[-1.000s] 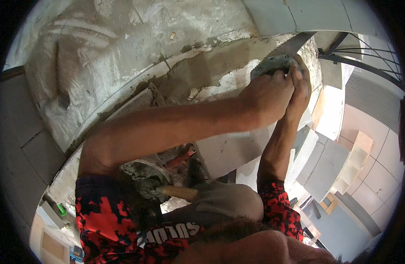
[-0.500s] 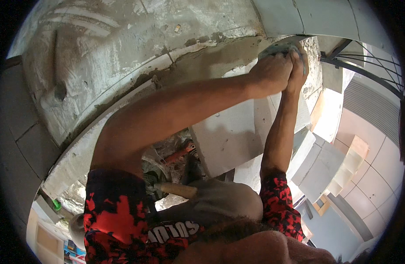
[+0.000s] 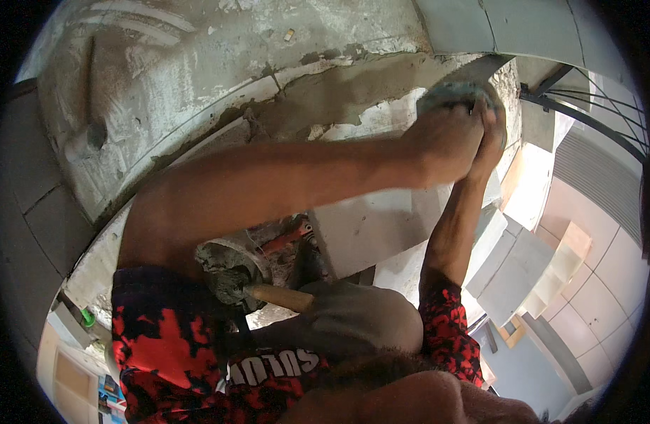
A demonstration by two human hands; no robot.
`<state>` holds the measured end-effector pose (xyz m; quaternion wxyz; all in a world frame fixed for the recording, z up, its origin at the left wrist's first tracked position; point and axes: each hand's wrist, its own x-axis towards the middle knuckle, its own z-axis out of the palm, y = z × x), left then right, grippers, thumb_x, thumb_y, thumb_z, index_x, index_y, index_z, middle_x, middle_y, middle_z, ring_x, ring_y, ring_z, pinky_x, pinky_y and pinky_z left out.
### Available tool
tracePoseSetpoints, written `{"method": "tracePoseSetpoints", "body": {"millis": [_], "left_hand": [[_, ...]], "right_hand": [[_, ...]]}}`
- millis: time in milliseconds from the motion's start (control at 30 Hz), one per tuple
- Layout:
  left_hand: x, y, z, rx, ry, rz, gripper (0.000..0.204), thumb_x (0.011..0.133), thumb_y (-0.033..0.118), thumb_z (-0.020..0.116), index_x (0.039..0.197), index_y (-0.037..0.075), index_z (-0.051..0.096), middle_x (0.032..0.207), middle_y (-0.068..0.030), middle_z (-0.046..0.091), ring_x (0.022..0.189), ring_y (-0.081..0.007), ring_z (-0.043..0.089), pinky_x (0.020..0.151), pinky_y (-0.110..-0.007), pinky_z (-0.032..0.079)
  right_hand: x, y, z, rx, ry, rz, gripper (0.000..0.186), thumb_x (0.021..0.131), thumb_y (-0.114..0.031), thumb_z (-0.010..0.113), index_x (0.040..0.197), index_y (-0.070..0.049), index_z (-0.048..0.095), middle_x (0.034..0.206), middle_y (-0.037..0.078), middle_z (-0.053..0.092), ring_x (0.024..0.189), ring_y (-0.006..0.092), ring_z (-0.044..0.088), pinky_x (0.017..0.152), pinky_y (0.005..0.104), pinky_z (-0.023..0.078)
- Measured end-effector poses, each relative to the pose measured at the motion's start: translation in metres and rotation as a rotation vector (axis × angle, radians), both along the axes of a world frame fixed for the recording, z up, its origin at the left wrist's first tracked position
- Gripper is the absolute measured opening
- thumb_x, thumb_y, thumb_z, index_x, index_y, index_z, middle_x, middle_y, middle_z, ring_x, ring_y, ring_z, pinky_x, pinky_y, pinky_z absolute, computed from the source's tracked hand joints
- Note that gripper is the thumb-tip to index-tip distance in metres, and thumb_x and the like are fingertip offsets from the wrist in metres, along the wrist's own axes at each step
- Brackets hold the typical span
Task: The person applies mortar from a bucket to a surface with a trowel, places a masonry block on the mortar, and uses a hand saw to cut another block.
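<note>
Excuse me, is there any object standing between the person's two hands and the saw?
No, nothing visible stands between them: the left hand and right hand are together at the handle end of the saw, gripping it.

Right: black metal frame [image 3: 551,104] | ribbed grey panel [image 3: 594,168] | cream shelf [image 3: 556,274] | Lower left: small green object [image 3: 87,318]

Blk/red pattd tee [image 3: 168,345], wht lettering [image 3: 277,365]
</note>
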<state>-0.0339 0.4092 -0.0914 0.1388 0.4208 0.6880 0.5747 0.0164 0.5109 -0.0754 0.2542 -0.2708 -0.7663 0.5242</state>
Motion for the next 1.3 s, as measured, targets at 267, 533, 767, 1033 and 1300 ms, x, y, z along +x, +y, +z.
{"method": "tracePoseSetpoints", "body": {"millis": [267, 533, 767, 1033, 1300], "left_hand": [[-0.036, 0.027, -0.005, -0.076, -0.225, -0.222, 0.019, 0.073, 0.006, 0.056, 0.08, -0.01, 0.062, 0.082, -0.0299, 0.063, 0.085, -0.0426, 0.064, 0.08, -0.047, 0.05], [-0.028, 0.018, -0.014, -0.048, -0.132, -0.14, 0.023, 0.076, 0.009, 0.054, 0.088, -0.008, 0.062, 0.08, -0.0263, 0.065, 0.078, -0.0391, 0.067, 0.073, -0.045, 0.053], [0.002, -0.006, -0.018, 0.064, -0.05, 0.041, 0.02, 0.073, 0.01, 0.058, 0.083, -0.006, 0.064, 0.08, -0.0269, 0.065, 0.079, -0.0388, 0.067, 0.069, -0.046, 0.053], [-0.016, -0.015, -0.002, -0.125, -0.158, -0.158, 0.024, 0.081, 0.014, 0.055, 0.093, -0.006, 0.061, 0.094, -0.0287, 0.063, 0.094, -0.0445, 0.06, 0.081, -0.05, 0.048], [-0.064, 0.004, -0.021, -0.2, -0.15, -0.22, 0.027, 0.077, 0.009, 0.055, 0.098, -0.007, 0.058, 0.094, -0.0282, 0.063, 0.092, -0.0432, 0.061, 0.079, -0.05, 0.048]], "right_hand": [[-0.016, 0.024, -0.006, -0.005, -0.101, -0.032, 0.057, 0.086, -0.033, 0.058, 0.125, 0.008, 0.05, 0.117, 0.017, 0.057, 0.108, 0.0243, 0.054, 0.096, 0.0336, 0.04], [-0.024, 0.024, -0.02, 0.055, -0.061, 0.0, 0.054, 0.084, -0.03, 0.061, 0.124, 0.006, 0.052, 0.117, 0.016, 0.057, 0.105, 0.0234, 0.053, 0.094, 0.033, 0.04], [0.001, -0.017, -0.006, -0.066, -0.028, -0.004, 0.052, 0.085, -0.028, 0.062, 0.125, 0.004, 0.052, 0.111, 0.014, 0.059, 0.096, 0.021, 0.055, 0.086, 0.0314, 0.044], [0.01, -0.007, -0.009, 0.028, -0.14, 0.026, 0.066, 0.084, -0.036, 0.064, 0.131, 0.006, 0.045, 0.119, 0.017, 0.057, 0.11, 0.0229, 0.053, 0.096, 0.0337, 0.041], [-0.04, -0.008, -0.004, -0.001, -0.22, -0.04, 0.067, 0.084, -0.04, 0.063, 0.129, 0.007, 0.046, 0.116, 0.018, 0.058, 0.105, 0.0249, 0.055, 0.093, 0.0335, 0.042]]}}
